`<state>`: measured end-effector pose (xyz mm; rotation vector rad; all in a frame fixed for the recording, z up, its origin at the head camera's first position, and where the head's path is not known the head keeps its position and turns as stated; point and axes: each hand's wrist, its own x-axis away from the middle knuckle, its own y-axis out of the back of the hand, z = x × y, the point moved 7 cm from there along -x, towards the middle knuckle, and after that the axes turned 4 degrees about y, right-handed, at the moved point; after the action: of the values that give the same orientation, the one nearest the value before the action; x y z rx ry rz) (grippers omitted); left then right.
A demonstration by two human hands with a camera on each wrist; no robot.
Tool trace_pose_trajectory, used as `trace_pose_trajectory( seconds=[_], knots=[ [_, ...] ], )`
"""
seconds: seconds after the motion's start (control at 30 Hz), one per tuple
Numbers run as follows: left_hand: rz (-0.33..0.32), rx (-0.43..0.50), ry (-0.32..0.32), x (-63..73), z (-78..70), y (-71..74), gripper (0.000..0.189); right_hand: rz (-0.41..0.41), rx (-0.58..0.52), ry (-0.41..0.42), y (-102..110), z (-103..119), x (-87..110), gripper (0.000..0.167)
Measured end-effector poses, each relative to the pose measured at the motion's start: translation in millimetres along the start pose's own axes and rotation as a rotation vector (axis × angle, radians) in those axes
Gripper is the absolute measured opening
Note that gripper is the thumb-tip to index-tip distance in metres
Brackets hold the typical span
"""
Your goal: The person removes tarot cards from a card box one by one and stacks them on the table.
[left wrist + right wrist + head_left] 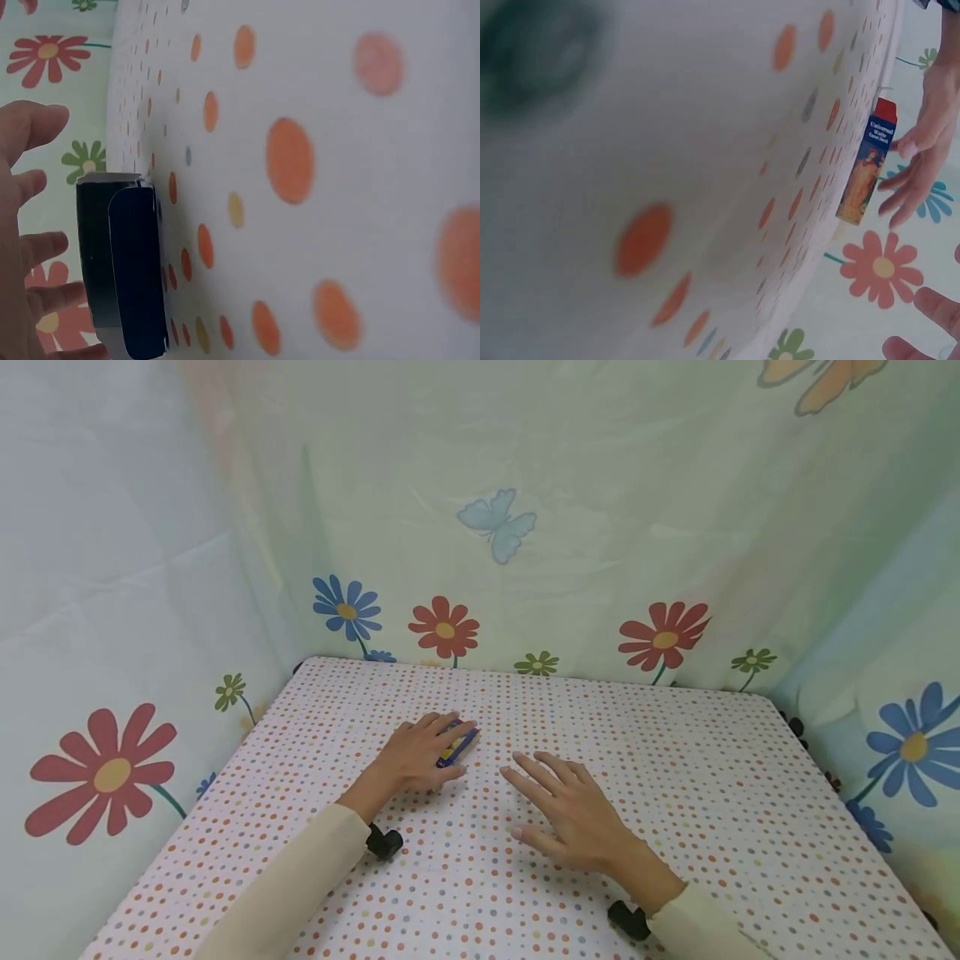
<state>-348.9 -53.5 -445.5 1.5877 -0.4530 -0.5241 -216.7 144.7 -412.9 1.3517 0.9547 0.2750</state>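
A small blue tarot deck box (459, 746) lies on the dotted cloth, partly covered by my left hand (417, 752). That hand hovers over it with fingers spread; I cannot tell whether any fingertip touches it. In the left wrist view one dark end of the box (137, 270) faces the camera, with fingers beside it. The right wrist view shows its printed side, the tarot box (868, 161), with a red end and a picture. To the right, my right hand (573, 818) is held above the cloth, fingers loosely extended, holding nothing.
A table (675, 760) with a white cloth of coloured dots spreads under both hands. Curtains with printed flowers and butterflies (498, 525) hang behind and at both sides. Each wrist wears a black camera mount (384, 842).
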Motion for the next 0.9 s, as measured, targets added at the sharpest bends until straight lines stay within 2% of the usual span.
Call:
trace_pose_trajectory(
  seconds=[0.17,0.37,0.57,0.9],
  knots=[
    [0.046,0.016,-0.006,-9.7,1.8,-4.0,0.067,-0.003,-0.013,0.014,0.9,5.1,-4.3,0.073],
    [0.085,0.017,-0.007,-14.8,3.1,-9.0,0.063,-0.003,-0.021,0.028,0.2,11.6,-8.5,0.076],
    [0.098,0.016,0.010,-15.5,5.7,-11.7,0.060,0.007,-0.029,0.031,-4.2,14.6,-9.3,0.079],
    [0.107,0.009,0.082,-12.4,19.7,-12.9,0.058,0.000,-0.052,0.038,-3.6,15.8,-8.9,0.083]
  ],
)
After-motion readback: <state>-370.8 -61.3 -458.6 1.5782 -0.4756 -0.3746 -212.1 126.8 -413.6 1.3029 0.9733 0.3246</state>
